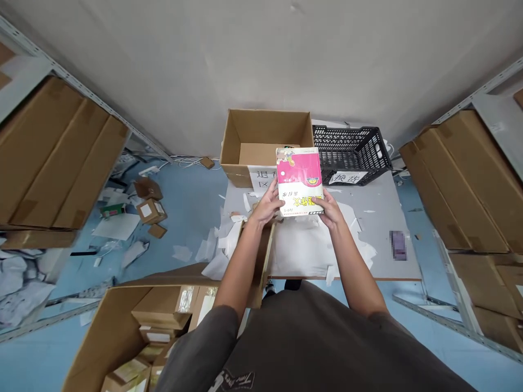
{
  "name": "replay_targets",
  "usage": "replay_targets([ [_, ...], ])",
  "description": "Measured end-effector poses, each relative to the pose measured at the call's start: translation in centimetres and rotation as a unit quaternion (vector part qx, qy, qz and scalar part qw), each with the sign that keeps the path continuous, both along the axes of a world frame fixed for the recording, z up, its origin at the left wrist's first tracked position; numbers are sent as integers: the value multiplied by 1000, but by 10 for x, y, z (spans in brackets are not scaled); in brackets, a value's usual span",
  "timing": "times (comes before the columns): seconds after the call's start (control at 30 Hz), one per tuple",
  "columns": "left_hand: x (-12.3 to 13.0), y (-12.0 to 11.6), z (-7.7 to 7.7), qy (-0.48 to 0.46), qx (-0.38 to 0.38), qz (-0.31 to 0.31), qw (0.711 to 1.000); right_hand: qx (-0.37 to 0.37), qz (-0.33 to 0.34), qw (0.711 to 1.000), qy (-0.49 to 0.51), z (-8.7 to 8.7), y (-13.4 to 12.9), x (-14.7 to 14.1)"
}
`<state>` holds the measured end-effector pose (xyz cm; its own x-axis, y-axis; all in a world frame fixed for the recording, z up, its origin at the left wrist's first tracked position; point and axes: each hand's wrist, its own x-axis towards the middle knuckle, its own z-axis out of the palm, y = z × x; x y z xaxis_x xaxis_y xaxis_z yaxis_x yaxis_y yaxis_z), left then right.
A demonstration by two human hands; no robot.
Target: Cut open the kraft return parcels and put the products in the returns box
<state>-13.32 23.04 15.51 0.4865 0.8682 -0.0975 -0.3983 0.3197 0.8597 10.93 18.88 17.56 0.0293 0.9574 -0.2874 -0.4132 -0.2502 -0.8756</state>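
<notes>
1. As our left grip (265, 208) and right grip (330, 210) clasp the book (299, 174), it sits between them, above the counter (382, 220).
2. We judge it light, bendable (its cover perhaps slippery); its side edges suit holding.

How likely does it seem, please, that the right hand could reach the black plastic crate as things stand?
Probably yes: the black plastic crate stands on the table beyond the right hand, with nothing seen between, though that hand helps hold the pink and white book and may need to let go.
</notes>
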Motion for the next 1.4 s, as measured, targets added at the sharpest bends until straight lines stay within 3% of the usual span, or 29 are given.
replay_targets([
  [0.37, 55, 176, -37, 64, 5, 87, 994, 6, 28, 999, 17, -55, 197, 39],
  [0.5, 61, 218, -52, 139, -3, 168, 976, 32, -6, 996, -78, -79, 242, 55],
  [0.6, 55, 234, -59, 218, 3, 241, 946, 63, -30, 985, -157, -90, 253, 71],
  [0.73, 52, 231, -64, 248, 10, 247, 937, 84, -29, 979, -181, -92, 243, 80],
  [0.87, 53, 208, -60, 240, -6, 211, 947, 52, -34, 990, -123, -87, 221, 75],
  [0.97, 47, 186, -44, 232, 15, 196, 953, 30, -45, 995, -85, -75, 202, 74],
  [1.07, 39, 161, -17, 214, 52, 194, 956, 38, -51, 995, -83, -50, 176, 73],
  [1.23, 30, 99, 21, 166, 95, 198, 961, 67, -62, 993, -81, -1, 98, 60],
  [1.33, 29, 51, 22, 142, 102, 177, 968, 67, -87, 989, -103, 8, 31, 52],
  [1.4, 30, 15, 11, 137, 89, 153, 975, 53, -113, 984, -131, -2, -14, 53],
])
